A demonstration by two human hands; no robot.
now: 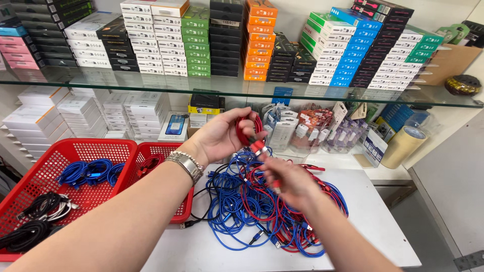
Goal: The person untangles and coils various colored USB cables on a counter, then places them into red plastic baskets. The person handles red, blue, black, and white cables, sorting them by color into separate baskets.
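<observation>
My left hand (222, 135) is raised over the white table (368, 221) and grips a coiled red cable (248, 127); a metal watch band sits on that wrist. My right hand (287, 181) is blurred, just below and right of it, pinching the red cable's plug end (259, 147). Under both hands lies a tangled heap of blue and red cables (257, 206).
Two red plastic baskets (75, 147) stand at the left with coiled blue, black and white cables. A glass shelf (242, 85) carries stacked small boxes. Behind the heap are packaged accessories (307, 128) and a tape roll (403, 145). The table's right edge drops to the floor.
</observation>
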